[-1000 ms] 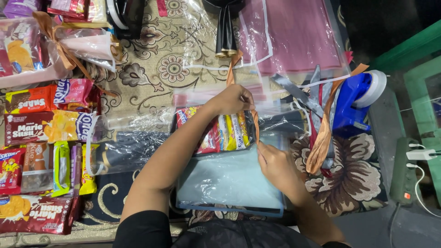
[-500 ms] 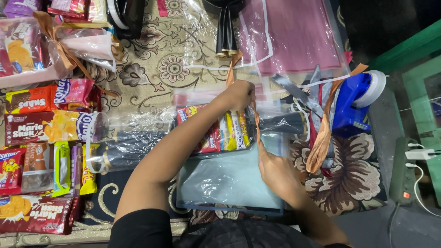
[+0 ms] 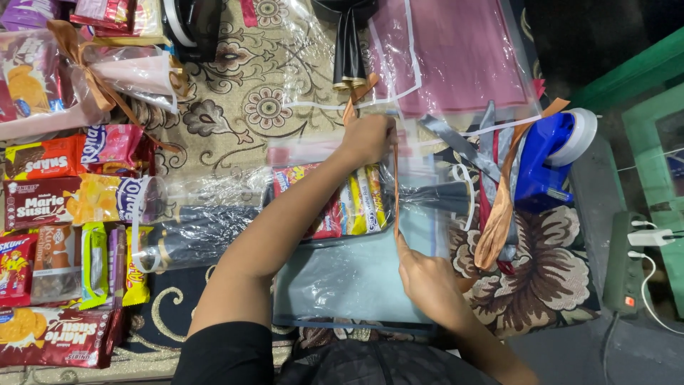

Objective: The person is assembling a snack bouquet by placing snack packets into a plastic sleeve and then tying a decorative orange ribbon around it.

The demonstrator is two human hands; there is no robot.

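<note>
The person's left hand (image 3: 367,139) is closed around the upper end of a thin copper-brown ribbon (image 3: 395,187), fingers curled tight on it, just below a flat clear bag with a pink sheet (image 3: 463,64). The right hand (image 3: 427,278) pinches the lower end of the same ribbon between thumb and forefinger, the other fingers folded in, so the ribbon runs taut and nearly straight between the two hands. It crosses a clear plastic-wrapped bundle of snack packets (image 3: 342,203), which lies on a pale blue sheet (image 3: 349,285) spread over the patterned carpet (image 3: 235,107). A blue tape dispenser (image 3: 545,160) sits to the right, with loose ribbon strips (image 3: 499,214) draped beside it; boxed biscuits and wafers (image 3: 64,207) are stacked well to the left. The likely trouble is tension: the ribbon is narrow and held only at its ends, so a slackened pinch could let it slide off the slippery plastic. Pulling too hard could instead crumple the wrap or shift the packets inside. The loose strips nearby could also tangle with the working end.
</note>
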